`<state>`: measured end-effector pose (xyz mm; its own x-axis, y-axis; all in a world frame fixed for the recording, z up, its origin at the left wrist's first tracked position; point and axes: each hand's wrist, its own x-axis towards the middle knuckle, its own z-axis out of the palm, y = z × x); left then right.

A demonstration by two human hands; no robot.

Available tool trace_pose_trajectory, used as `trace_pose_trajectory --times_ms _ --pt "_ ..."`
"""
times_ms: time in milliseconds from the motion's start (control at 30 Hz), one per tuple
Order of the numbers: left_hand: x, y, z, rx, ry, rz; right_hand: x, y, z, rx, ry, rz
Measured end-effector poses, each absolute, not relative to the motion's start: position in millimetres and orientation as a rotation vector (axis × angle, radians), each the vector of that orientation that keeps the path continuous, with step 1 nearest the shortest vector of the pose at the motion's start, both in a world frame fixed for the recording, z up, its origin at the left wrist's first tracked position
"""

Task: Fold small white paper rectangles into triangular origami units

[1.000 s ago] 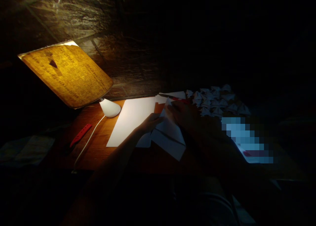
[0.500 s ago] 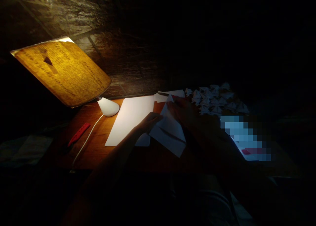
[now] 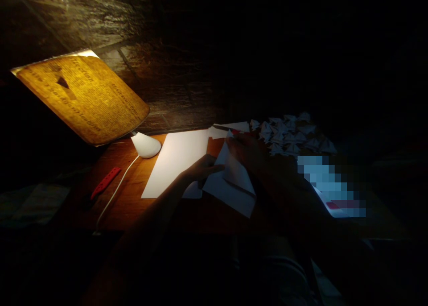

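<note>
A partly folded sheet of white paper (image 3: 219, 183) is between my hands over the wooden table. My left hand (image 3: 202, 167) grips its left edge, the thumb lying on top and the other fingers partly hidden beneath. At the far, pointed end of the sheet, my right hand (image 3: 243, 146) is closed on the paper; shadow hides most of its fingers. A folded flap on the right side stands slightly off the layer below, with a dark gap along its lower edge. Flat white paper (image 3: 182, 150) lies left of my hands, partly under my left forearm.
A lit lamp with a printed shade (image 3: 87, 98) and white base (image 3: 146, 146) stands left. A red-handled cutter-like tool (image 3: 106, 181) lies by its cord (image 3: 117, 196). Behind are smaller paper pieces (image 3: 217, 131); to the right, several folded paper pieces (image 3: 290, 134) and a glowing, blurred-out screen (image 3: 329, 181).
The flap has shifted right, baring more of the sheet's left part. My left hand has slid slightly down, and the near corner has swung right. The view has shifted a little.
</note>
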<state>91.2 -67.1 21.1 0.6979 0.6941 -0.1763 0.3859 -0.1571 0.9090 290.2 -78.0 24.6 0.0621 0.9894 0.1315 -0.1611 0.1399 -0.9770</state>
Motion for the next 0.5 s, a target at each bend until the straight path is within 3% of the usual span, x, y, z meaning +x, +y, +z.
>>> trace_pose_trajectory --times_ms 500 --pt "91.3 -64.7 10.7 1.602 0.848 0.373 296.4 -76.3 19.8 -1.061 -1.114 1.122"
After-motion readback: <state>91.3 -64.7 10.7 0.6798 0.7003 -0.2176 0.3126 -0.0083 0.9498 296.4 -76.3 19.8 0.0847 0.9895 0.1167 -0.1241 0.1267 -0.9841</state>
